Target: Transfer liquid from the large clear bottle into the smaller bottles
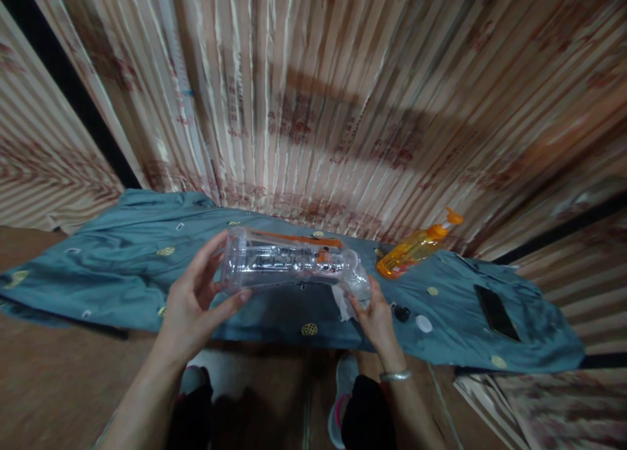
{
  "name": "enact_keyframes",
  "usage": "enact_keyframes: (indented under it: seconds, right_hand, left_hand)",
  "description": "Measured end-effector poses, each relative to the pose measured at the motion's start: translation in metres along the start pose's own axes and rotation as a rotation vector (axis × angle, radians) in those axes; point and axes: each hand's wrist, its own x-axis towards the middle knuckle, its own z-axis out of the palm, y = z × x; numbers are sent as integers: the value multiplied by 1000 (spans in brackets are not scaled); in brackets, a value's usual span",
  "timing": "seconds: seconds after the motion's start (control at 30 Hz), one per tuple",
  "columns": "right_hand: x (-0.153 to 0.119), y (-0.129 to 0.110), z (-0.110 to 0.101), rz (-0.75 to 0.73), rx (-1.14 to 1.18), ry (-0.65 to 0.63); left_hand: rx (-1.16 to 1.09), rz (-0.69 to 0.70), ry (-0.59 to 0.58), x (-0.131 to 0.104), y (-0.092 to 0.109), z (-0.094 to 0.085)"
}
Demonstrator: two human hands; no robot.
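Clear plastic bottle (294,260), orange-marked, left fingers (228,309) half-curled round broad end, right fingers (376,293) closed on narrow end

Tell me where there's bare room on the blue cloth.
The widest free patch of blue cloth runs from the left hand to the cloth's left end. A smaller one lies between the white disc and the black phone. It is crowded around the right hand: clear bottle, crumpled white piece, small black piece, with the pump bottle beyond.
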Motion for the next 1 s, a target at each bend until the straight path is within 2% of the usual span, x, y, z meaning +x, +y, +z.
enact_keyframes:
  seconds: [0.13, 0.33, 0.77, 1.0]
  right_hand:
    - [-1, 1, 1, 1, 6, 20]
    - [1, -4, -2, 39, 32, -22]
    - [1, -1, -1, -10, 32, -5]
    - [1, -2, 0, 5, 3, -11]
  left_hand:
    - [15, -6, 2, 0, 1, 1]
    - [0, -2, 26, -1, 2, 3]
    - [15, 16, 2, -2, 6, 5]
    - [3, 8, 28, -6, 10, 4]
